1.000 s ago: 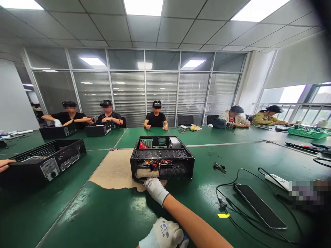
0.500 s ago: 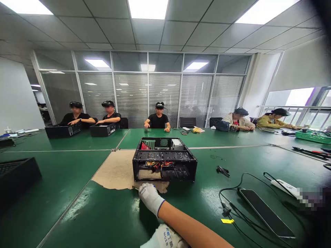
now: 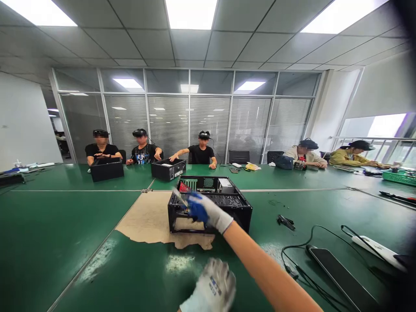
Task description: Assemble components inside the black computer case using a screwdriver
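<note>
My right hand (image 3: 206, 210), in a white glove with a blue palm, is closed on a thin pale strip (image 3: 181, 197). Motion blurs the strip, so its kind is unclear. The hand is raised before the open front of a black computer case (image 3: 242, 212), which lies on its side. A red part (image 3: 185, 187) and a silver box (image 3: 225, 185) show inside the case. My left hand (image 3: 212, 286), gloved too, is low over the near table with its fingers curled; whatever lies under them is hidden.
Brown cardboard (image 3: 143, 221) lies partly under the case on the green table (image 3: 130, 277). To the right are a small black part (image 3: 286, 222), cables, a phone (image 3: 341, 277) and a white power strip (image 3: 377, 249). Several people sit opposite; one touches another black case (image 3: 169, 170).
My right hand has risen from the table in front of the case with the thin strip. My left hand shows more fully. Across the table the black cases have shifted right; one at near left has gone.
</note>
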Tool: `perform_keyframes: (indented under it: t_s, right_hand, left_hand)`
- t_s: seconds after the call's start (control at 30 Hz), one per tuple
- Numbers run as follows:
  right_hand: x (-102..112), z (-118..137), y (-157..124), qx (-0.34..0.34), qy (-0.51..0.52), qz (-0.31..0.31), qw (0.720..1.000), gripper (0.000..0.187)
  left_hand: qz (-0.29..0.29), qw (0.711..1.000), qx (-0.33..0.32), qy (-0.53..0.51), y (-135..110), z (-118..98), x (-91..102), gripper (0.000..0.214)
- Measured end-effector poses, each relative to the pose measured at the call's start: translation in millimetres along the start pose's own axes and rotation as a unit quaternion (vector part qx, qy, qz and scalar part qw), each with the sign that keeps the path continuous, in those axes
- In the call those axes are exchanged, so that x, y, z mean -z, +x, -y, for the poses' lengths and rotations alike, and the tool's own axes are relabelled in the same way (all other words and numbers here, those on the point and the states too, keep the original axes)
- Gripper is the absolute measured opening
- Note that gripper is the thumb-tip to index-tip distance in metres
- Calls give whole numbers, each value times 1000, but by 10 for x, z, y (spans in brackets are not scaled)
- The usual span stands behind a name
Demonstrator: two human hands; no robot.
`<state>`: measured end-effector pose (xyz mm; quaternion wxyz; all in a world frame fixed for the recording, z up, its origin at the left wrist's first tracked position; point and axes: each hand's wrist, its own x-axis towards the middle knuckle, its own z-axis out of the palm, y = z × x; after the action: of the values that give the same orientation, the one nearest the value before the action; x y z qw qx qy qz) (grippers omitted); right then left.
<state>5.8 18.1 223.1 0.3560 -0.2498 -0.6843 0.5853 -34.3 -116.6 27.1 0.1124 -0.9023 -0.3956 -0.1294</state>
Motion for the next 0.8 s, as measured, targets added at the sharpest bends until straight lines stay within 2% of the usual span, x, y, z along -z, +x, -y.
perform_keyframes:
  t_s: [0.03, 0.1, 0.13, 0.2, 0.23, 0.3, 0.37, 0.4, 0.47, 0.53, 0.67, 0.8]
  right_hand:
    - [119, 143, 120, 54, 30, -45, 997, 31]
    - [346, 312, 224, 107, 38, -94, 989, 38]
    - [452, 318, 200, 112, 6, -112, 987, 40]
    - [651, 175, 22, 111, -146, -153, 971, 43]
    - [745, 44, -110, 99, -258, -169, 946, 48]
    - [916, -258, -381, 44, -476, -162, 863, 64]
    - [1040, -505, -577, -2, -616, -132, 777, 75]
    - [1075, -579, -630, -11, -658, -125, 743, 72]
    - [1092, -611, -659, -7, -712, -119, 692, 58]
    - [1061, -519, -651, -13, -739, -109, 665, 54]
    - [1015, -230, -837, -15, -746, -71, 662, 46]
    - [987, -40, -1331, 50, -733, -39, 677, 37]
  left_hand:
    - [1, 999, 31, 23, 122, 164, 86, 42]
    - [0, 990, 113, 86, 399, 552, 343, 49]
    - [-6, 982, 147, 121, 539, 763, 497, 53]
    - [-19, 969, 188, 159, 785, 1183, 800, 64]
    - [-20, 966, 202, 161, 880, 1375, 923, 70]
    - [6, 965, 214, 152, 1010, 1685, 1078, 72]
    - [35, 966, 211, 143, 1076, 1877, 1117, 60]
    - [44, 967, 207, 142, 1095, 1928, 1111, 55]
    - [51, 968, 199, 145, 1114, 1957, 1089, 53]
    - [58, 970, 187, 146, 1110, 1905, 1097, 54]
    - [72, 975, 151, 149, 978, 1619, 1253, 53]
    - [82, 976, 129, 152, 623, 1191, 1583, 57]
